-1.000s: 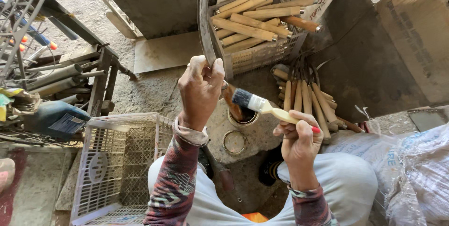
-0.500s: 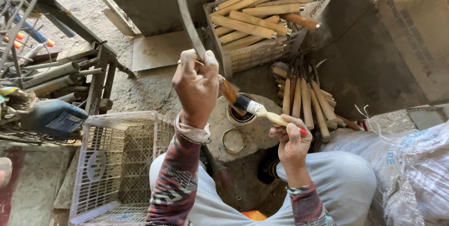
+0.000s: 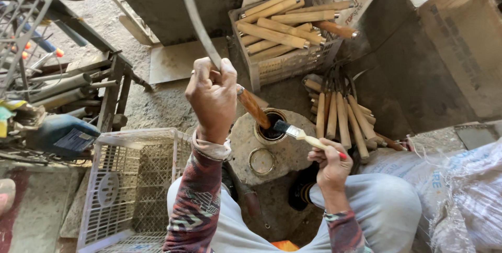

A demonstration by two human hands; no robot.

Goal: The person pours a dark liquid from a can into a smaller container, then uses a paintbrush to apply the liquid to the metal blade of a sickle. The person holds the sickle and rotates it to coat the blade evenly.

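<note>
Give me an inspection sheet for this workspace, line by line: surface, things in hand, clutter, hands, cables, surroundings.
Surface: round stone block on a dusty concrete floor, with a loose tin lid on it.
Job's things: curved blade with a wooden handle; paintbrush, bristles at the rim of the open tin of dark liquid.
Clutter: white crate of wooden handles; more handled blades leaning beside it; empty white basket.
Grippers: left hand grips the blade near its handle; right hand holds the paintbrush.
Cables: nothing seen.
Surroundings: metal pipes and a blue power tool on the left; woven sacks on the right.
</note>
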